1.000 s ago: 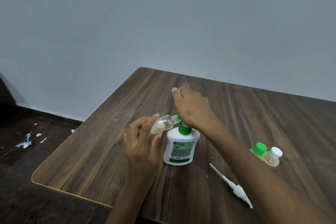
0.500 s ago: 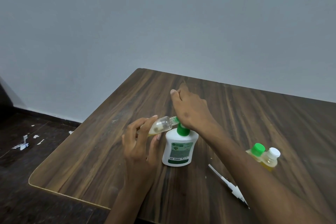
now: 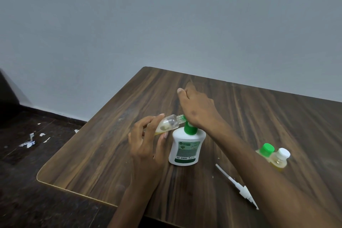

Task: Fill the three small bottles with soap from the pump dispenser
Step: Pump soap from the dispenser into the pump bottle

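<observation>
Fingers [image 3: 148,127] of the left hand [image 3: 146,150] pinch the clear bottle [image 3: 169,123] by its base end, tipping it nearly flat so its open neck meets the green spout of the dispenser [image 3: 187,148]. Held this way, the mouth sits right at the nozzle, probably so soap goes in without running down the outside. A little yellowish soap lies pooled along the bottle's lower side; most of it looks unfilled.

Over the pump head lies the right hand [image 3: 196,109], palm down with the fingers extended forward rather than curled round anything. It seems to be pressing the head with the heel of the hand, which would also steady the dispenser on the tabletop [image 3: 114,153]. The pump head itself is hidden beneath the hand, so how far down it is cannot be told.

Two capped bottles stand touching each other to the right, partly behind the right forearm: one with a green cap [image 3: 266,149], one with a white cap [image 3: 283,153]. Both show yellow liquid, so I judge them filled and set aside out of the way. If so, this is the last bottle.

Near the front edge lies a white sprayer [image 3: 238,188] with its dip tube, probably this bottle's top, awaiting refitting.
</observation>
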`<state>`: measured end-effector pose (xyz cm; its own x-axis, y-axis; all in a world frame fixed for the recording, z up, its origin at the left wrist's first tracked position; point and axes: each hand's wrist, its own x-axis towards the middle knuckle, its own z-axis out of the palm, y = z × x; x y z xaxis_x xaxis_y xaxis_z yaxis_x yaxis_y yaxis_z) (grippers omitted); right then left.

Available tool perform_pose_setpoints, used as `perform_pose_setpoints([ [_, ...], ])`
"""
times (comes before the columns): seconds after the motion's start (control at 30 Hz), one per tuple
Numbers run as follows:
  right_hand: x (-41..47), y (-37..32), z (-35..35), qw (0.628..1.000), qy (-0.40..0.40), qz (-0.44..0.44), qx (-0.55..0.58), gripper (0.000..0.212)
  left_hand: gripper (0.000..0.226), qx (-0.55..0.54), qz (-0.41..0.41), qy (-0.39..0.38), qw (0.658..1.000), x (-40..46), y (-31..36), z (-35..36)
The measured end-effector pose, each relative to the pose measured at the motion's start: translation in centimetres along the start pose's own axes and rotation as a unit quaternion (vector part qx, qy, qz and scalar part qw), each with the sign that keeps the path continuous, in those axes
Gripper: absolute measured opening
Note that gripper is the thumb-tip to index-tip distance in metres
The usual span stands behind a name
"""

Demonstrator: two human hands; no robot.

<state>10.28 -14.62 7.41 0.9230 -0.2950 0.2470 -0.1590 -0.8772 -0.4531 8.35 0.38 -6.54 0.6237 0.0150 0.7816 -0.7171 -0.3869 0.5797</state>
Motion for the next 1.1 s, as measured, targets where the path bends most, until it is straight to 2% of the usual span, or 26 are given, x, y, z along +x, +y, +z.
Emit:
perform_pose_setpoints([
  [0.8,-0.39,-0.01,-0.26,1.000,-0.001,-0.002,0.001,0.041,0.042,0.017,0.008,0.003,1.000,0.04,0.16,0.07],
  [0.9,-0.11,-0.14,-0.60,1.000,0.019,-0.017,-0.011,0.041,0.041,0.022,0.009,-0.006,1.000,0.08,0.21,0.13],
  [1.1,-0.30,-0.07,-0.37,1.000,-0.001,-0.009,-0.008,0.043,0.039,0.030,0.012,-0.024,0.999,0.59,0.31,-0.16],
])
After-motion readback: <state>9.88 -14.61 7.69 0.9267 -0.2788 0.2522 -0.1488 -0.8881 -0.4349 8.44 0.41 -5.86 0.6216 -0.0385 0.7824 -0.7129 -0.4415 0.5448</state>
